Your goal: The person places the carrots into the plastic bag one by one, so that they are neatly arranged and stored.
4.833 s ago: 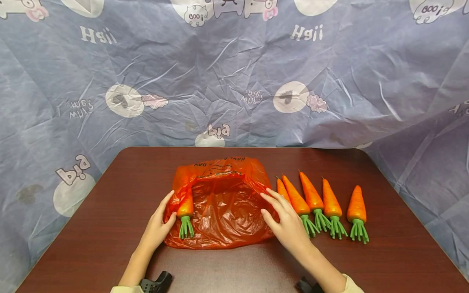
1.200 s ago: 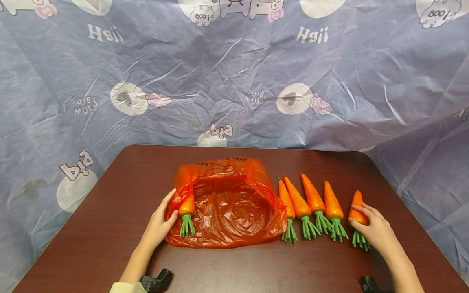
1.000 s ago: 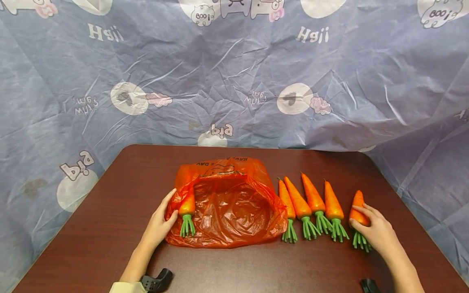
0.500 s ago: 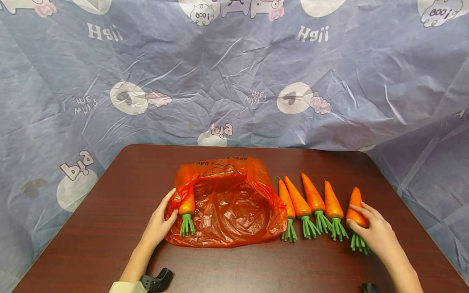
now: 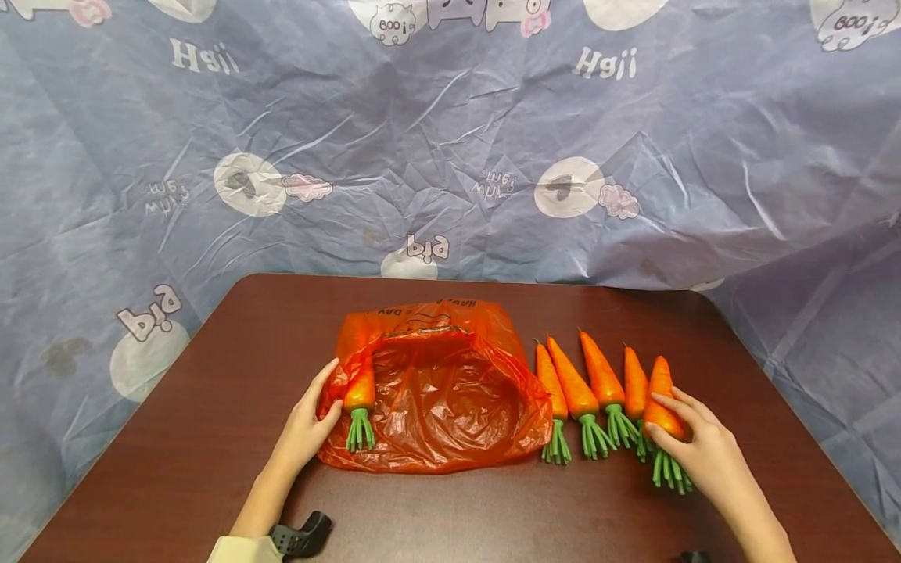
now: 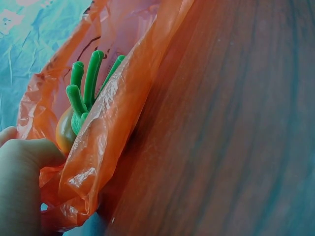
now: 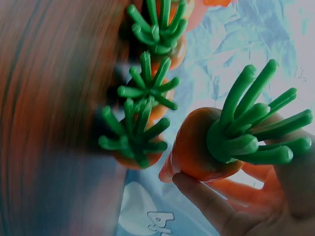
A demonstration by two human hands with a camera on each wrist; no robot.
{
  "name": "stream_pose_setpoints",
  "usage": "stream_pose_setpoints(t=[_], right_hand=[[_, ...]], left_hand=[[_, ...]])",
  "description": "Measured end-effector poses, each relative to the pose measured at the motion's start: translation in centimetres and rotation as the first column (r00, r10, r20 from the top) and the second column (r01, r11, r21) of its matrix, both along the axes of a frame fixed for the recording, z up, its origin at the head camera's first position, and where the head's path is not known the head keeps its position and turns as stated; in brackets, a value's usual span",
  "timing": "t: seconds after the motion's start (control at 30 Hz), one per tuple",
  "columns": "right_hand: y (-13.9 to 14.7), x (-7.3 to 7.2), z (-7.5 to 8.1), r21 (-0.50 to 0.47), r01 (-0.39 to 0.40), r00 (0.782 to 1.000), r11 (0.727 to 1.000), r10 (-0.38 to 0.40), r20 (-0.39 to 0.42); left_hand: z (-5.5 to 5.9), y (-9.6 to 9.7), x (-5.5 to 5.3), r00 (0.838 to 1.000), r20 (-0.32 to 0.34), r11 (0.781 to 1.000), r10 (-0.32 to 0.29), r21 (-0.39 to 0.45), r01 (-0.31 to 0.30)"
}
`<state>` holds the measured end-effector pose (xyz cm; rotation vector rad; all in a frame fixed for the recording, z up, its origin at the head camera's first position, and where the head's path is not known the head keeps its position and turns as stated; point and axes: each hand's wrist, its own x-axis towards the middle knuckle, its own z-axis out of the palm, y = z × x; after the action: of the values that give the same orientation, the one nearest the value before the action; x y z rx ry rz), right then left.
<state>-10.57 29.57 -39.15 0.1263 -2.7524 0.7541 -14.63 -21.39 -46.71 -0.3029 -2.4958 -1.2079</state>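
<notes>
An orange-red plastic bag [image 5: 443, 422] lies on the table with its mouth spread toward me. One carrot [image 5: 360, 391] with green stalks rests inside at the bag's left side. My left hand [image 5: 307, 426] grips the bag's left edge, its thumb beside that carrot; the left wrist view shows the thumb [image 6: 42, 152] at the bag's mouth. My right hand [image 5: 704, 450] holds another carrot [image 5: 663, 403] between thumb and fingers around its thick end. In the right wrist view this held carrot [image 7: 197, 142] is raised above the row, stalks toward the camera.
Several carrots lie side by side right of the bag: one carrot [image 5: 551, 383] at the bag's edge, others [image 5: 573, 387] beside it, and the last [image 5: 635, 379] partly behind the held one. A printed grey-blue cloth [image 5: 450, 156] hangs behind the brown table [image 5: 281, 313].
My right hand has left the bag's right side, taken hold of the rightmost carrot and carried it left, so it now overlaps its neighbour. The left hand stays at the bag's edge.
</notes>
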Motion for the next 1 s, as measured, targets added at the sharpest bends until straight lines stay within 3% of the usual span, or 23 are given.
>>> stream_pose_setpoints(t=[0.4, 0.63, 1.0], right_hand=[[-2.5, 1.1, 1.2, -0.004, -0.037, 0.999, 0.999, 0.036, -0.037], [-4.1, 2.0, 1.8, 0.004, -0.045, 0.999, 0.999, 0.045, -0.015], [-6.5, 2.9, 2.3, -0.002, -0.118, 0.989, 0.993, 0.117, -0.09]], left_hand=[[0.3, 0.0, 0.0, 1.0, 0.022, 1.0, -0.011, 0.02, 0.01], [0.1, 0.0, 0.1, 1.0, 0.026, 1.0, -0.011, 0.023, 0.01], [0.2, 0.0, 0.2, 1.0, 0.017, 1.0, 0.001, -0.002, -0.001]])
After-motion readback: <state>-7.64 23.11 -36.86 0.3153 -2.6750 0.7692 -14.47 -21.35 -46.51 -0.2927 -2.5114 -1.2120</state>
